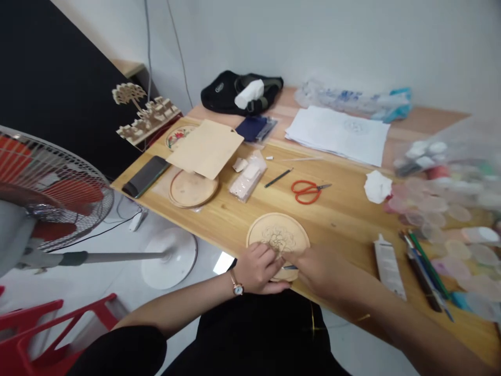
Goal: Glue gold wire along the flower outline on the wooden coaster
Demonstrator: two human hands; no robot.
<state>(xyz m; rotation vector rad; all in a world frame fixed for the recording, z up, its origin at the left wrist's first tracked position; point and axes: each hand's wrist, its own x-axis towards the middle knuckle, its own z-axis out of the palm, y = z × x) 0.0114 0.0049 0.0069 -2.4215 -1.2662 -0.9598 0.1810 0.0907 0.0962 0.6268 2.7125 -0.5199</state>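
Note:
A round wooden disc [278,235] with a line drawing of flowers lies at the near edge of the wooden table [344,214]. My left hand [256,269], a watch on its wrist, rests on the disc's near left rim with fingers curled onto it. My right hand [319,269] is closed over the disc's near right edge; a small dark tool [290,267] pokes out between the two hands, and what it is stays unclear.
Orange scissors [308,190], a pencil [278,178], a white tube [389,265], brushes [425,266], paint pots [450,209], paper sheets [338,133], a second wooden disc [192,189], a plywood sheet [206,148] and a black bag [238,91] cover the table. A standing fan [50,193] is on the left.

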